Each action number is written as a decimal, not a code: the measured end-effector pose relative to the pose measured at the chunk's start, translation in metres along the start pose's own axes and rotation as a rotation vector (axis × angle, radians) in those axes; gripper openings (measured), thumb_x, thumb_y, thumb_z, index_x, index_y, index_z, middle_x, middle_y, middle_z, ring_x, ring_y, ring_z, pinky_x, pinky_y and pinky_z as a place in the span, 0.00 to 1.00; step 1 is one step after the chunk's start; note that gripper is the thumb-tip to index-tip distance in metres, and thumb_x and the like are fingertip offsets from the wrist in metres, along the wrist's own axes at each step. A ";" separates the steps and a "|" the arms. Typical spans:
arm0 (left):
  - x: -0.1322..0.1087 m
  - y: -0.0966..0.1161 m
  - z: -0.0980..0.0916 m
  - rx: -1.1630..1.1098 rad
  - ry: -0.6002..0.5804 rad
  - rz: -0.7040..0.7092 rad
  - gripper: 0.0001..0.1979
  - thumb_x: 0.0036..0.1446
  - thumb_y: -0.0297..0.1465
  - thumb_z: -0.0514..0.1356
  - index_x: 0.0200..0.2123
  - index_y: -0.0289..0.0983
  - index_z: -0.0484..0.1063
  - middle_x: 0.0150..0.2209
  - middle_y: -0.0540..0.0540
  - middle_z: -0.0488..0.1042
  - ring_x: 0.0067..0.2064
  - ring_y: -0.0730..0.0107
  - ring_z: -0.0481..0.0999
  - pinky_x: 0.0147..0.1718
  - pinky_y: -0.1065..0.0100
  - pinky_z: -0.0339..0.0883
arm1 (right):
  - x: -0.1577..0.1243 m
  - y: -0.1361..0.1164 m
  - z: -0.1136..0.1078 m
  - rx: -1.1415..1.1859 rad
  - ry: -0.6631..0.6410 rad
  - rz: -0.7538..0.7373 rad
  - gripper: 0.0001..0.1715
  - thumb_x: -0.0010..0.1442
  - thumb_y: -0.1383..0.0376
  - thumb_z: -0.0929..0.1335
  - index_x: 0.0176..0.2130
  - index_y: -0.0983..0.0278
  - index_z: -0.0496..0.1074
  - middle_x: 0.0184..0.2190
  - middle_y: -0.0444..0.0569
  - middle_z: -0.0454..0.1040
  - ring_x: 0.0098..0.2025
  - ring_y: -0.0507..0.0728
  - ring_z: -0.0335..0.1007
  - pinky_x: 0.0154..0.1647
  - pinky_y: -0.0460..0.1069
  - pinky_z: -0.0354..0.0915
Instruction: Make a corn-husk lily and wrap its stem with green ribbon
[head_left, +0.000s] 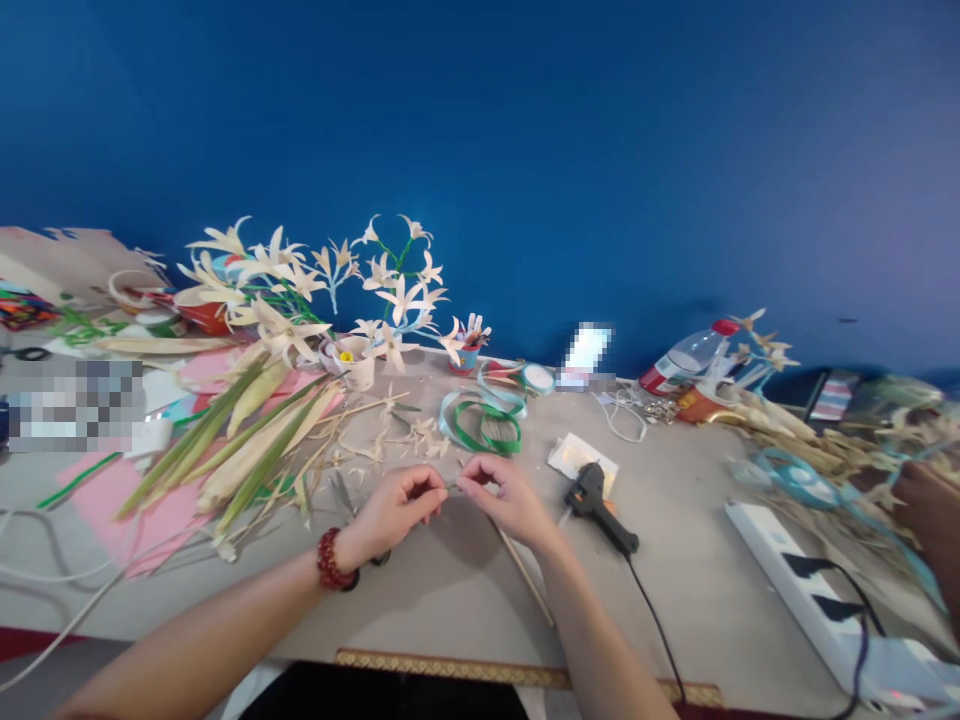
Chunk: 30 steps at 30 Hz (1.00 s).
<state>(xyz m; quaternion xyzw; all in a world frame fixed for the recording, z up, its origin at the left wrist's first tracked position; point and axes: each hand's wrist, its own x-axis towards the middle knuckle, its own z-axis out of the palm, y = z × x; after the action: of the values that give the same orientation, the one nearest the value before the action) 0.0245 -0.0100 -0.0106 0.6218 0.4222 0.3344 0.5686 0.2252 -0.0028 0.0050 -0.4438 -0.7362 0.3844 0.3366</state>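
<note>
Pinching thin greenish strip [452, 487] with left hand [401, 507] and right hand [508, 497], likely for fine control, near black plastic glue gun [600, 508].

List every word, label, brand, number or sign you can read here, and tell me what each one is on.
None can be read.
Bottle: its red-and-white label is too blurred.
Lit screen near the wall: pixelated, unreadable.
Dark-framed screen on the right: coloured bands, no legible letters.
Glue gun: no legible markings.
</note>
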 end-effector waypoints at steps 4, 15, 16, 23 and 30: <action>0.000 0.000 0.000 0.005 0.009 -0.001 0.12 0.57 0.39 0.59 0.28 0.36 0.68 0.24 0.52 0.70 0.23 0.76 0.66 0.24 0.73 0.59 | 0.001 -0.001 0.000 0.003 0.000 -0.015 0.11 0.62 0.61 0.67 0.30 0.63 0.70 0.27 0.45 0.72 0.30 0.53 0.66 0.31 0.46 0.61; 0.001 0.001 0.000 0.015 0.004 0.014 0.12 0.57 0.39 0.59 0.28 0.36 0.68 0.24 0.51 0.70 0.24 0.75 0.66 0.24 0.72 0.59 | 0.002 -0.001 0.000 0.000 -0.001 -0.007 0.11 0.62 0.60 0.67 0.30 0.63 0.70 0.27 0.45 0.72 0.30 0.53 0.66 0.31 0.46 0.60; 0.001 0.002 0.000 0.015 0.006 0.017 0.13 0.57 0.40 0.59 0.28 0.36 0.68 0.24 0.51 0.70 0.24 0.75 0.66 0.24 0.72 0.60 | 0.002 -0.001 0.000 -0.004 0.002 -0.012 0.11 0.62 0.61 0.67 0.30 0.63 0.70 0.26 0.45 0.72 0.30 0.53 0.66 0.31 0.46 0.60; 0.002 0.002 0.000 0.003 0.010 -0.001 0.15 0.55 0.42 0.60 0.27 0.36 0.68 0.23 0.52 0.70 0.23 0.75 0.66 0.24 0.73 0.59 | 0.002 -0.002 0.000 0.005 0.007 0.004 0.10 0.61 0.61 0.67 0.30 0.63 0.70 0.26 0.44 0.71 0.30 0.53 0.66 0.30 0.45 0.60; 0.002 0.000 0.000 -0.003 0.007 0.000 0.14 0.56 0.42 0.59 0.27 0.36 0.68 0.23 0.52 0.70 0.23 0.76 0.66 0.24 0.73 0.59 | 0.002 0.001 0.000 0.016 0.010 0.002 0.11 0.61 0.60 0.67 0.29 0.63 0.69 0.26 0.44 0.71 0.30 0.53 0.66 0.31 0.45 0.61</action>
<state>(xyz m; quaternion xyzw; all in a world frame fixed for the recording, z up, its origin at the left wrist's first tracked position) 0.0253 -0.0085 -0.0111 0.6198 0.4235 0.3371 0.5683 0.2245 -0.0008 0.0044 -0.4438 -0.7309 0.3886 0.3432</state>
